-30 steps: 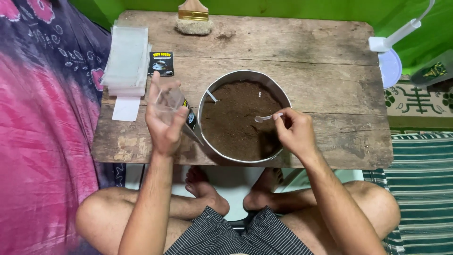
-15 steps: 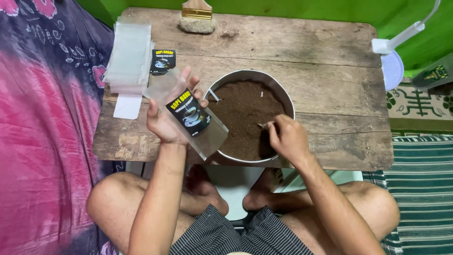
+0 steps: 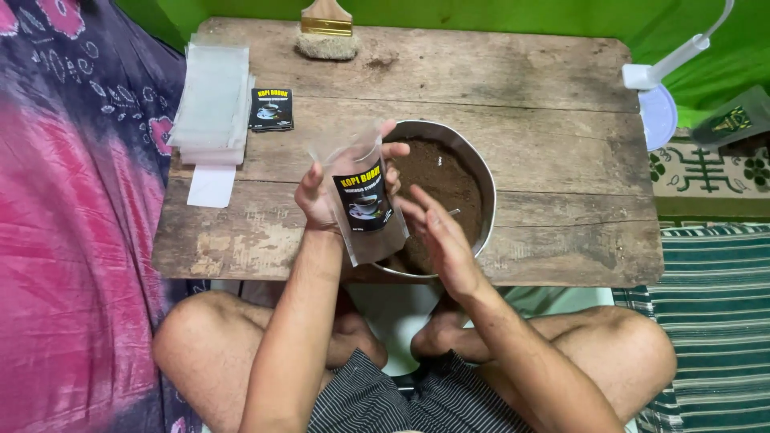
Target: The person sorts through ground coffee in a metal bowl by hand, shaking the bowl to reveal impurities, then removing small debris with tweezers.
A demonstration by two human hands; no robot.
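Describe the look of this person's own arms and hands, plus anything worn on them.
Both arms are bare from the hands back to the frame edge: no sleeves, gloves or watch. The left hand and right hand show no rings that I can make out. Dark shorts with thin pale stripes are worn.

One bowl [image 3: 481, 172], one brush [image 3: 326, 32]

left hand [image 3: 321, 196] holds pouch [image 3: 365, 210] | right hand [image 3: 441, 240] beside | over bowl [image 3: 481, 172]

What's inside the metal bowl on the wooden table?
The metal bowl holds dark brown powder, with a thin pale handle poking out of it. The clear pouch in the left hand and the right hand cover the bowl's near left part.
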